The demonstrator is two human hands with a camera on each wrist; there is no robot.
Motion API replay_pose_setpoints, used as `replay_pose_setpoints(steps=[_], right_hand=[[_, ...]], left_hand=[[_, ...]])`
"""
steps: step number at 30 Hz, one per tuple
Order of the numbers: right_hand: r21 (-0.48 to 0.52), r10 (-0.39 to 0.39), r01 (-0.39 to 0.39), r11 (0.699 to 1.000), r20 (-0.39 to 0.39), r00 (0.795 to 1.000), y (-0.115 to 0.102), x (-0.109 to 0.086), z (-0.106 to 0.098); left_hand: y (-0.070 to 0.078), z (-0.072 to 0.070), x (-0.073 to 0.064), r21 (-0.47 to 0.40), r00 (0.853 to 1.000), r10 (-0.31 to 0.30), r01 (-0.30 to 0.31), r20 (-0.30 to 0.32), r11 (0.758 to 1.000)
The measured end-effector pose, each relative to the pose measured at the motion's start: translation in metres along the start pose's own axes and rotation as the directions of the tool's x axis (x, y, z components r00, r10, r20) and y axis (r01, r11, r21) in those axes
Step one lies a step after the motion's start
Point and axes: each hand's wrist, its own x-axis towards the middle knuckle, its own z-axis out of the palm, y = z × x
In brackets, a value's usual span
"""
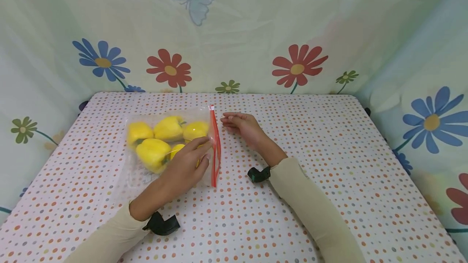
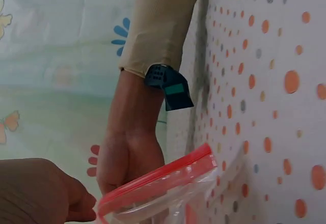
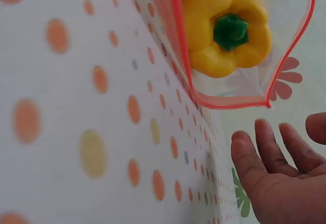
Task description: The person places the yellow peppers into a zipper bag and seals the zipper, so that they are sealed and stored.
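Note:
A clear zip bag (image 1: pixel 199 113) lies flat on the table with several yellow bell peppers (image 1: pixel 152 155) inside. Its red zip edge (image 1: pixel 218 145) faces right, and the mouth gapes in the right wrist view, where one pepper (image 3: pixel 224 30) shows its green stem. My left hand (image 1: pixel 186 165) reaches over the bag, its fingers and thumb pinching the upper film close to the mouth. Just right of the zip edge, my right hand (image 1: pixel 245 129) hovers apart from the bag, fingers loosely bent and holding nothing; its spread fingers (image 3: pixel 270 152) show in the right wrist view.
A dotted cloth covers the table (image 1: pixel 329 141). Behind and beside it hangs a curtain (image 1: pixel 237 23) printed with flowers and a butterfly. Black wrist mounts (image 1: pixel 258 174) sit at both sleeve cuffs. A white slider (image 1: pixel 212 108) stands at the zip's far end.

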Motion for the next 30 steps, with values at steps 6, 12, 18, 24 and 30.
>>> replay_pose_setpoints(steps=[6,12,18,24,30], right_hand=[[-0.016,0.069,-0.069,0.997,0.017,0.997,-0.004,0.014,0.010],[-0.045,0.132,-0.131,0.990,0.016,0.991,-0.006,0.026,0.020],[-0.057,0.142,-0.144,0.988,-0.049,0.989,-0.008,0.040,0.026],[-0.148,0.190,-0.199,0.969,-0.070,0.979,-0.009,0.049,0.028],[-0.164,0.165,-0.174,0.971,-0.069,0.984,-0.007,0.050,0.030]], left_hand=[[-0.002,-0.013,0.024,0.099,0.967,0.012,-0.038,0.255,0.994],[-0.018,-0.028,0.055,-0.026,0.913,-0.067,0.085,0.403,0.996],[-0.054,-0.042,0.090,-0.014,0.942,-0.139,0.150,0.306,0.989],[-0.087,-0.043,0.121,-0.007,0.889,-0.267,0.290,0.373,0.957],[-0.103,-0.027,0.139,0.019,0.833,-0.322,0.351,0.451,0.936]])
